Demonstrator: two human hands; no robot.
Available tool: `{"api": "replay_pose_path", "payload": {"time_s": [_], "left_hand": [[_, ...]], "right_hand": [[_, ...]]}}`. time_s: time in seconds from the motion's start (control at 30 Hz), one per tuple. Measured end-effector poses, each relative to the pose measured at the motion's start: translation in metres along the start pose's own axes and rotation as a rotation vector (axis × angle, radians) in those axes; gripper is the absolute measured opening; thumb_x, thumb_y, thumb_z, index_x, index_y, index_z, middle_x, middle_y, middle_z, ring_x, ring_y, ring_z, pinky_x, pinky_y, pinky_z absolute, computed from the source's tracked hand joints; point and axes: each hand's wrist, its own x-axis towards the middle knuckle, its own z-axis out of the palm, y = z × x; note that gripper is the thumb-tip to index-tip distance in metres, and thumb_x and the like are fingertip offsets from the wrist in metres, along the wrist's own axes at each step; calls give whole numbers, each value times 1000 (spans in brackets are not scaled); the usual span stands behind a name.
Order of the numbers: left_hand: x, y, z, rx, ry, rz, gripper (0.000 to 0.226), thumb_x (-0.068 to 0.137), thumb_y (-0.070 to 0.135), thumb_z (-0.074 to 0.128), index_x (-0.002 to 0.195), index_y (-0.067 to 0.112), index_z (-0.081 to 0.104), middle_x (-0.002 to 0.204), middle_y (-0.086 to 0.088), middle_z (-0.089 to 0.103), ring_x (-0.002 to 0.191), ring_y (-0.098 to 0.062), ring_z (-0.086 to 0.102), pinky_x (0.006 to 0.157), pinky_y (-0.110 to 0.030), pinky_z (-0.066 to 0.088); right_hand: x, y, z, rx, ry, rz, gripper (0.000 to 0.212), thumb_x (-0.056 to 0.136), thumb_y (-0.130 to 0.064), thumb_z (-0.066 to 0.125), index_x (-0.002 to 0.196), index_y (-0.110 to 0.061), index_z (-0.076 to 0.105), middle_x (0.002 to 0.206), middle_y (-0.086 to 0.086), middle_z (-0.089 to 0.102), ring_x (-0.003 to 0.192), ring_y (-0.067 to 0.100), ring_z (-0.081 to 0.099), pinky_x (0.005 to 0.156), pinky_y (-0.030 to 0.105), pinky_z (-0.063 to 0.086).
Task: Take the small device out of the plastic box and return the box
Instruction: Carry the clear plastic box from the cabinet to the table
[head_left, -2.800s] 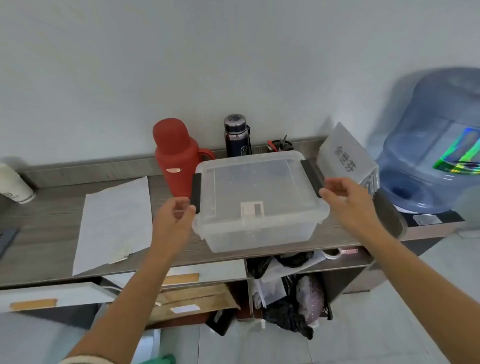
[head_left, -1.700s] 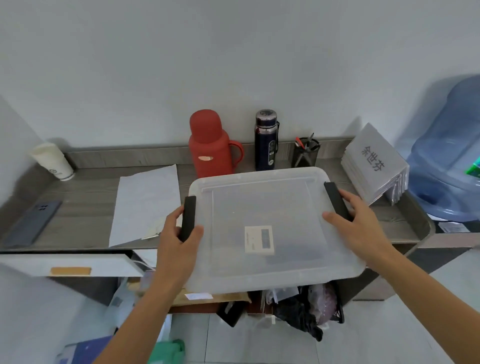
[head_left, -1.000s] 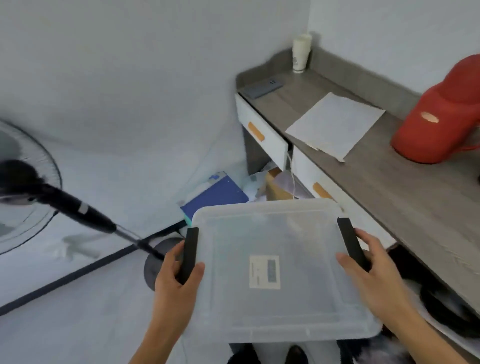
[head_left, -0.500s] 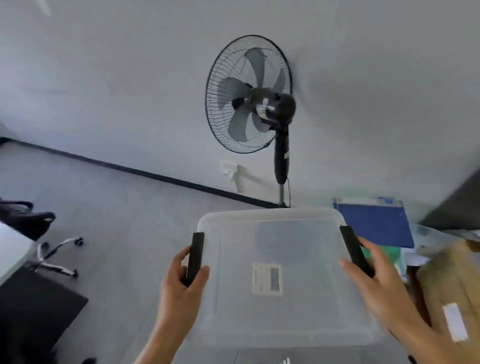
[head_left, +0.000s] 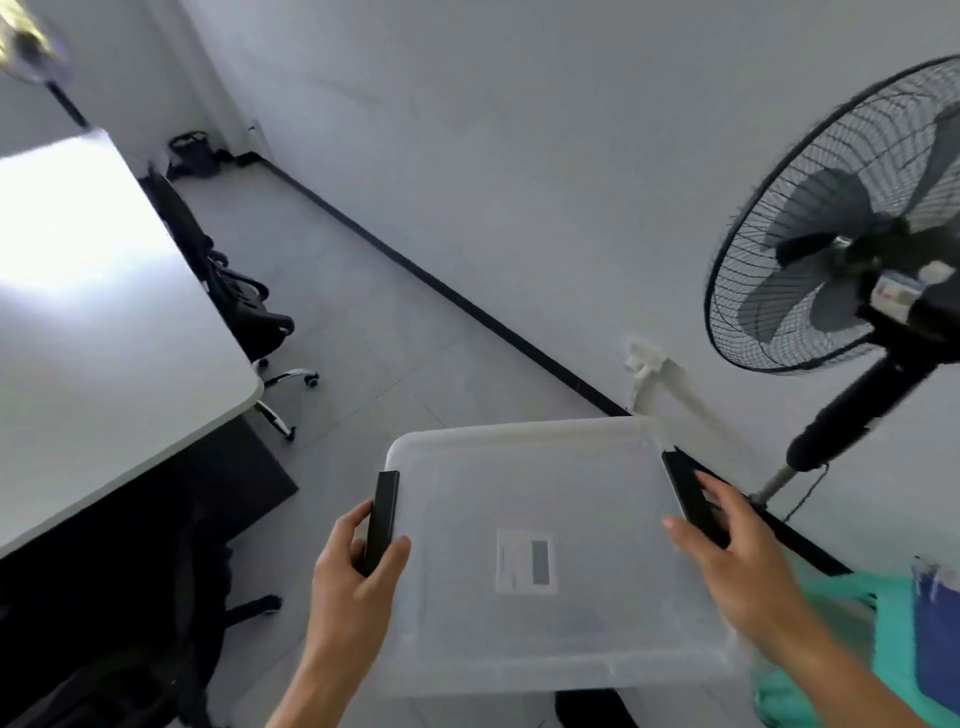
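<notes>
View is swinging left compared with half a second ago: the standing fan (head_left: 852, 244), then near centre frame, is now sitting at the right edge, and a white worktop (head_left: 93, 322) with a black office chair (head_left: 244, 312) tucked beside it is coming into view on the left. The blue folder seen earlier by the wall is showing only as a blue and teal blur at lower right. The grey desk with the red flask, in view a second ago, is gone from frame.

The plastic box (head_left: 545, 561) is being carried in front of the body, above the grey floor (head_left: 363, 332), touching no surface. Lid is on and lying roughly level, facing up at the camera. Its long axis is running left to right between the two hands; the near long edge is toward the person, the far edge toward the wall.

Left hand (head_left: 353, 577) is wrapping around the black latch (head_left: 382, 519) on the left short side, thumb on top. Right hand (head_left: 737, 551) is lying over the black latch on the right side, fingers spread along it, gripping the box edge.

A pale rectangular item (head_left: 525, 561) with a dark window is showing through the translucent lid near the middle, possibly the small device, though the cloudy plastic is making that uncertain.
</notes>
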Motion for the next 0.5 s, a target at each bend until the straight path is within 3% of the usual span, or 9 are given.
{"api": "replay_pose_path", "payload": {"time_s": [0.07,0.2,0.3,0.37,0.5], "left_hand": [[36,8,4,-13,50,-9,43,84,14,66,124,28,54,90,-19,70,75,-30,63,71,-40,51],[105,36,10,-33,150,-33,47,84,12,66,128,24,52,88,-15,71,86,-41,66,78,-51,54],[154,58,11,-72,215,-30,47,85,11,66,128,23,52,86,-7,71,82,-34,67,80,-52,54],[182,70,8,-100,256,-44,48,85,11,65,129,23,51,88,-1,71,84,-29,68,81,-49,54],[247,77,-3,-147,335,-67,45,85,12,66,123,30,52,87,-8,71,86,-39,67,79,-53,54]], "right_hand": [[47,-15,17,-3,-46,-24,50,88,-16,63,134,-24,45,88,-27,50,74,-25,53,59,6,41],[138,-51,48,-10,-165,-68,49,87,-24,63,131,-32,43,99,-22,59,83,-6,58,67,14,43],[203,-84,75,-43,-229,-107,52,87,-26,64,134,-29,43,101,-20,61,91,-2,59,73,24,47],[242,-105,94,-79,-269,-132,52,87,-27,64,135,-29,43,97,-16,62,89,2,61,70,24,48],[311,-143,147,-160,-325,-154,48,87,-30,64,131,-30,45,88,-3,63,77,16,62,63,30,47]]}}
